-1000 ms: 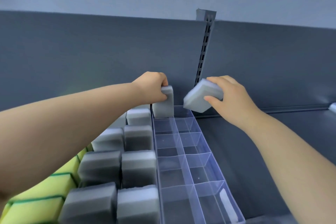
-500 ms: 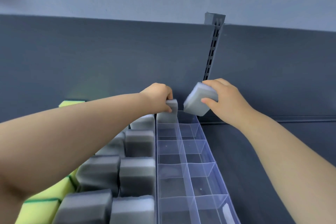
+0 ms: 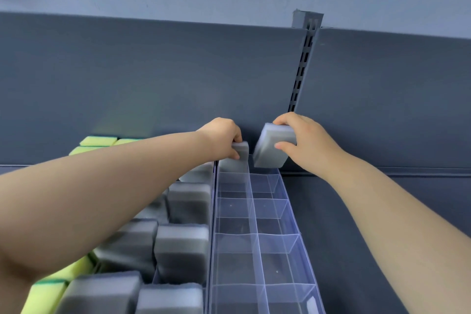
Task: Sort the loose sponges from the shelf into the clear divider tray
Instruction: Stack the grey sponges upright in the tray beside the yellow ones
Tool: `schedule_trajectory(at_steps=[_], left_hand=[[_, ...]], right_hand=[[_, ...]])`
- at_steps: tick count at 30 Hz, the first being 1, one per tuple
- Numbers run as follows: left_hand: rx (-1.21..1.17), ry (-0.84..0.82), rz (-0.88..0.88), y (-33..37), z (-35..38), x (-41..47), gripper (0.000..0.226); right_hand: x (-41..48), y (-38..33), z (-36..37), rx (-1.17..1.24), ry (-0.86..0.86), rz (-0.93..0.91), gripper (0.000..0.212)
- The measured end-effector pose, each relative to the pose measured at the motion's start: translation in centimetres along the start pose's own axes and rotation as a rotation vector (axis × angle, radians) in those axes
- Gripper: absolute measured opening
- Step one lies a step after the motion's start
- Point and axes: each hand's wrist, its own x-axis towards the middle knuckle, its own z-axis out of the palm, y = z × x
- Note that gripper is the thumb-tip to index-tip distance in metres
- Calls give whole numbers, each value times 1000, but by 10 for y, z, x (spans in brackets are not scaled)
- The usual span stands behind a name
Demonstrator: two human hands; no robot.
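Note:
A clear divider tray (image 3: pixel 257 239) with two columns of compartments runs away from me on the dark shelf. My left hand (image 3: pixel 222 135) grips a grey sponge (image 3: pixel 238 158) that stands upright, pushed low into the far left compartment. My right hand (image 3: pixel 304 139) holds a second grey sponge (image 3: pixel 271 149) tilted just above the far right compartment, its lower edge at the tray rim. The nearer compartments show nothing inside.
Left of the tray, several grey sponges (image 3: pixel 182 247) stand packed in rows, with yellow-green sponges (image 3: pixel 46 293) beyond them at the far left. The dark back panel with a slotted upright (image 3: pixel 302 69) rises behind the tray. Bare shelf (image 3: pixel 356 250) lies to the right.
The left hand has pushed its sponge deeper into the far left compartment. The right hand has lowered its tilted sponge toward the far right compartment.

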Motion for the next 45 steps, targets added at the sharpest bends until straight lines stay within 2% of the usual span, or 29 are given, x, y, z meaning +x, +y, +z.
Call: schedule_trajectory(at_steps=[14, 16, 18, 21, 24, 26, 30, 45], left_hand=[[6, -22, 10, -2, 1, -2, 42], [21, -59, 28, -5, -3, -2, 33], [51, -72, 49, -9, -5, -2, 13], [56, -46, 64, -12, -6, -3, 11], [52, -23, 75, -11, -6, -5, 32], [53, -18, 80, -10, -7, -6, 38], [48, -16, 79, -10, -5, -8, 38], [82, 15, 138, -10, 0, -18, 37]], right_hand=[[7, -1, 9, 37, 21, -67, 36], [6, 0, 12, 46, 21, -58, 36], [6, 1, 17, 63, 35, -44, 36], [5, 4, 24, 78, 25, -31, 36], [4, 9, 33, 55, -6, -33, 38], [4, 11, 40, 23, 7, -50, 39], [5, 13, 54, -79, 58, -118, 41], [-9, -5, 41, -149, 50, -60, 49]])
